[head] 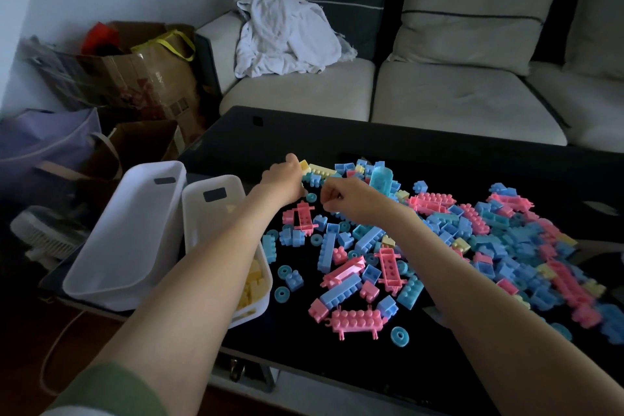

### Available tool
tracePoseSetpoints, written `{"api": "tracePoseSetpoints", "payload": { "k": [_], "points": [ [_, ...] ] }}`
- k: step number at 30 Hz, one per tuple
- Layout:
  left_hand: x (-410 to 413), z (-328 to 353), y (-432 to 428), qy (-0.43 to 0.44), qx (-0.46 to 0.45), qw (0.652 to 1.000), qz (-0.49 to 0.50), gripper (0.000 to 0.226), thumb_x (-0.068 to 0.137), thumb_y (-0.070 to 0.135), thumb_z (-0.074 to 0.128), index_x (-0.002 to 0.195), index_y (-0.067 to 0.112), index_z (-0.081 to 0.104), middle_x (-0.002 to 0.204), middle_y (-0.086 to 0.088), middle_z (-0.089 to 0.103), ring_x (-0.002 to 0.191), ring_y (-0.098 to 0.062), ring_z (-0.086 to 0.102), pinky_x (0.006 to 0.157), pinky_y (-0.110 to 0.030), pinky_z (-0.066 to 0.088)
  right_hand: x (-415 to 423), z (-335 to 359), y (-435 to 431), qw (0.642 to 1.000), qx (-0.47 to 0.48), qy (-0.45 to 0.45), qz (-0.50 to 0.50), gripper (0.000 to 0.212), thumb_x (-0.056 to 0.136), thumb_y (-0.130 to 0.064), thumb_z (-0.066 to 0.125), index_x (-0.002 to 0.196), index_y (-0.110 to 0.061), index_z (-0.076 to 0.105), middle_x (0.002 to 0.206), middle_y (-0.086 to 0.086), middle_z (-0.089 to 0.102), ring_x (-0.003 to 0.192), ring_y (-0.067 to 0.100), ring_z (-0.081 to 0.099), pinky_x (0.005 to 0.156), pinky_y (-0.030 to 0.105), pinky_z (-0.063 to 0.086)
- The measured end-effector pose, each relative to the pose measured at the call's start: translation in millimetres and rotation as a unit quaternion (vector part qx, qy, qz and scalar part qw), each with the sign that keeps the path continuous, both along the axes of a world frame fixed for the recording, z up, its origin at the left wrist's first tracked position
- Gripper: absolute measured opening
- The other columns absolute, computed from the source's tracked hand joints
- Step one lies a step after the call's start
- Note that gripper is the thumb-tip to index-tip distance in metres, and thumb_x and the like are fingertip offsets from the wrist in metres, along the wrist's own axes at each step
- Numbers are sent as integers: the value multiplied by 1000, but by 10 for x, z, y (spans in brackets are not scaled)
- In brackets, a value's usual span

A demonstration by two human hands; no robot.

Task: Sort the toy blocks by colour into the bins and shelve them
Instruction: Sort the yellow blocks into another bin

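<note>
Left hand (pixel 283 179) grips a pale yellow plastic block (pixel 305 165); right hand (pixel 341 196) maybe empty. A loose grip drops it.

The blocks (pixel 499 240) across the middle and right are pastel pink, sky blue and pale yellow, with teal rings (pixel 399 336) among them, on my glossy black table (pixel 337 135). The outer bin (pixel 128 230) at left and the inner bin (pixel 216 186) beside it are white (only yellow pieces show in the inner one). My sleeve (pixel 111 388), lower left, is green. The sofa (pixel 456 94) up top is cream with dark piping.
</note>
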State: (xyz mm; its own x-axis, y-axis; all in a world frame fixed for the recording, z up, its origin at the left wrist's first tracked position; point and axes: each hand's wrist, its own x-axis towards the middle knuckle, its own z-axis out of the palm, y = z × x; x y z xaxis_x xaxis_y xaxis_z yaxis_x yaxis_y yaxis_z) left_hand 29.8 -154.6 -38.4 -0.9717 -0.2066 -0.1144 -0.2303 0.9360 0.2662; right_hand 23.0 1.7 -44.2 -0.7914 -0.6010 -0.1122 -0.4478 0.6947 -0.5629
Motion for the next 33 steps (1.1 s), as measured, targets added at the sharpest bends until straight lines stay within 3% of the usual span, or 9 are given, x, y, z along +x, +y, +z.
{"api": "tracePoseSetpoints", "payload": {
  "k": [2, 5, 11, 16, 19, 21, 24, 29, 33],
  "points": [
    [15, 28, 13, -15, 14, 1000, 10, 56, 86, 24, 67, 127, 5, 34, 112, -16, 56, 98, -28, 58, 82, -40, 52, -7, 31, 26, 1000, -3, 6, 5, 3, 91, -18, 56, 92, -21, 56, 99, -2, 59, 103, 20, 51, 95, 41, 45],
    [68, 100, 20, 10, 34, 999, 18, 48, 88, 19, 64, 125, 4, 37, 106, -13, 58, 90, -24, 60, 70, -33, 51, 14, 72, 16, 1000, -8, 21, 3, 3, 91, -19, 57, 92, -20, 56, 96, -4, 59, 98, 18, 55, 96, 41, 45],
    [415, 521, -172, 154, 165, 962, 155, 51, 86, 18, 63, 128, 3, 37, 102, -5, 46, 80, -15, 46, 49, -20, 31, 224, 278, -224, 995, -82, 49, 19, 9, 91, -19, 59, 100, -19, 56, 97, -5, 58, 91, 12, 58, 79, 22, 48],
    [925, 577, -566, 45, 79, 975, 201, 53, 84, 20, 63, 127, 3, 38, 91, -9, 53, 73, -18, 51, 54, -28, 37, 541, 399, -492, 987, -138, 63, 56, 14, 91, -22, 60, 104, -17, 59, 96, -3, 60, 86, 10, 58, 74, 19, 48],
    [1138, 557, -683, -2, 2, 985, 174, 44, 86, 24, 63, 120, 0, 50, 90, -8, 51, 84, -25, 55, 66, -32, 38, 745, 397, -637, 982, -144, 59, 102, 18, 89, -22, 62, 106, -15, 59, 97, -3, 58, 84, 9, 55, 69, 15, 45],
    [1193, 535, -705, -16, 1, 987, 160, 40, 88, 26, 60, 118, 0, 53, 90, -8, 49, 87, -24, 48, 74, -29, 36, 849, 395, -700, 982, -134, 48, 125, 23, 89, -21, 63, 110, -12, 58, 101, 1, 57, 89, 13, 55, 75, 21, 47],
    [1212, 486, -687, -30, -5, 989, 147, 36, 90, 24, 58, 117, 1, 55, 71, 0, 42, 86, -20, 45, 75, -26, 34, 935, 368, -707, 984, -102, 34, 144, 31, 89, -24, 64, 116, -12, 56, 107, 3, 57, 99, 18, 55, 87, 30, 48],
    [1147, 420, -568, -58, -44, 991, 112, 43, 89, 34, 60, 121, 6, 53, 98, -6, 54, 89, -19, 54, 76, -29, 44, 877, 382, -533, 985, -101, 53, 131, 29, 93, -19, 58, 120, -10, 56, 115, 7, 57, 106, 18, 55, 93, 31, 46],
    [1094, 440, -473, -119, -65, 988, 78, 41, 91, 42, 54, 117, 10, 56, 97, -6, 58, 94, -21, 60, 78, -29, 46, 643, 333, -272, 991, -53, 93, 74, 28, 95, -13, 51, 123, -12, 56, 119, 6, 59, 108, 20, 56, 96, 38, 46]
  ]
}}
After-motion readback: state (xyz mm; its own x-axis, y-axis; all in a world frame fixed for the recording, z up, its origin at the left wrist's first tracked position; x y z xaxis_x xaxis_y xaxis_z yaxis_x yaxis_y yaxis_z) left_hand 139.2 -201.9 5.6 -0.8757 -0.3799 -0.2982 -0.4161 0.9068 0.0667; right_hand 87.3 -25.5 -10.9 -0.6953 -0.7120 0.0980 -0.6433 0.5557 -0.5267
